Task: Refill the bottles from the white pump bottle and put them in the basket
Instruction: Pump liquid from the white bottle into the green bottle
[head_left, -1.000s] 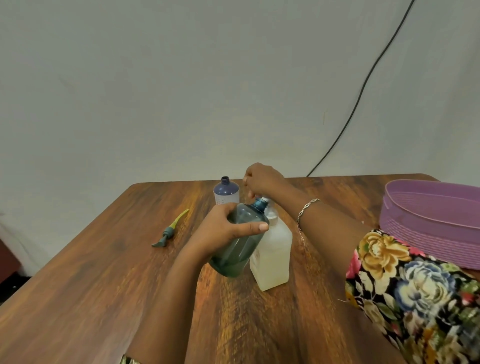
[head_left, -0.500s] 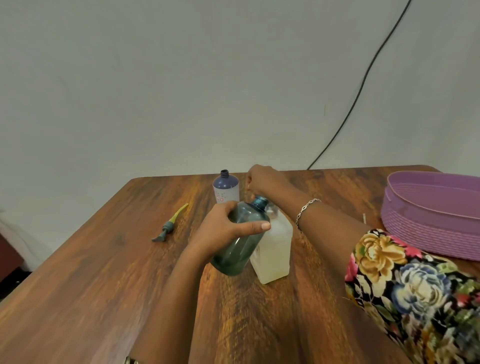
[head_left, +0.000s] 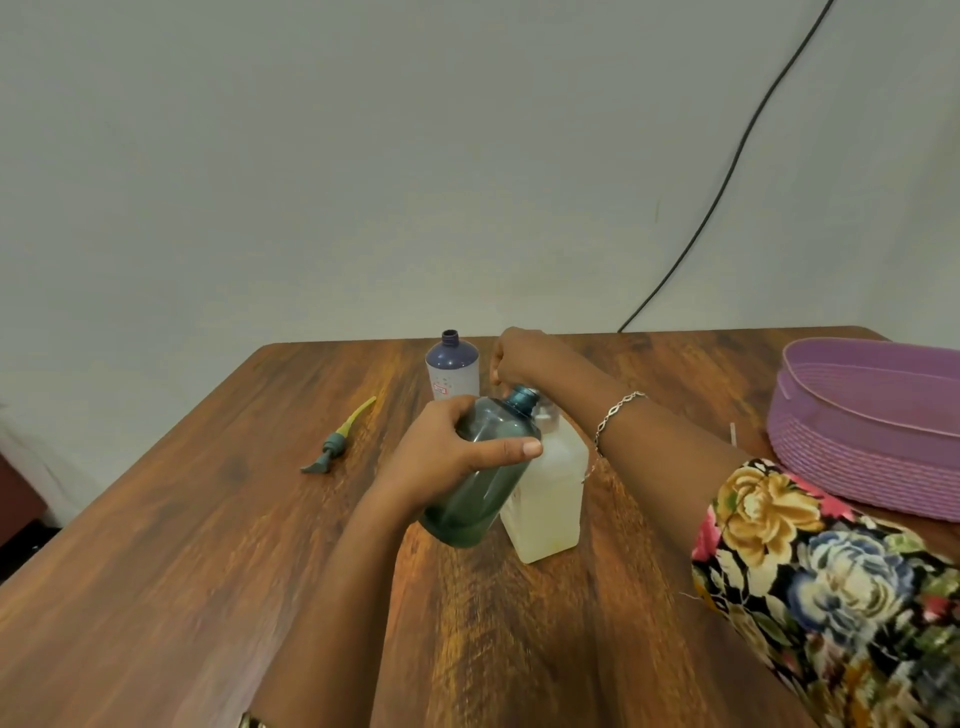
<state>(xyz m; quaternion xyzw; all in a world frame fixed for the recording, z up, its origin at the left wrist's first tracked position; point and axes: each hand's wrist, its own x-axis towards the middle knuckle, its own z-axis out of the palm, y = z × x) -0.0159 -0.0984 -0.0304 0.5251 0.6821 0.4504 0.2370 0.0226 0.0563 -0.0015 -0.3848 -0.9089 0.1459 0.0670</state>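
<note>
My left hand (head_left: 447, 452) grips a teal translucent bottle (head_left: 480, 493), tilted so its open neck leans right toward the top of the white pump bottle (head_left: 550, 499). The white bottle stands on the wooden table (head_left: 182, 571) with pale liquid inside. My right hand (head_left: 519, 356) is curled over the white bottle's pump head, which it hides. A purple bottle (head_left: 452, 364) with an open neck and white label stands behind. The purple woven basket (head_left: 862, 431) sits at the right edge.
A loose pump head with a yellow tube (head_left: 340, 439) lies on the table to the left. A black cable (head_left: 727, 171) runs down the wall behind the table. A small white bit (head_left: 733, 434) lies near the basket.
The view has shifted slightly, so the table's objects sit a little higher in frame. Both hands keep their hold; the teal bottle stays tilted against the pump.
</note>
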